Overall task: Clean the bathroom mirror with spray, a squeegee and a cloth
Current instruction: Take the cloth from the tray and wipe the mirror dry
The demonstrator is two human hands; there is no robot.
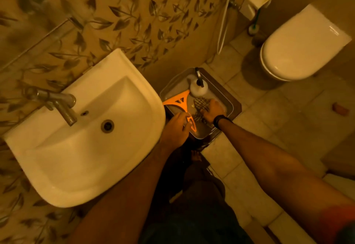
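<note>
A metal tray [227,102] stands low down beside the washbasin. In it lie an orange squeegee [179,101], a white spray bottle [198,88] with a black trigger, and a checked cloth [200,102]. My left hand [175,126] is closed around the squeegee's handle at the tray's near edge. My right hand [214,109], with a black band on its wrist, rests on the checked cloth with fingers curled over it. The mirror is out of view.
A white washbasin [57,157] with a metal tap [61,104] juts out at the left. A white toilet [299,46] stands at the upper right. A hand shower hose [223,23] hangs on the leaf-patterned wall. The floor is tiled.
</note>
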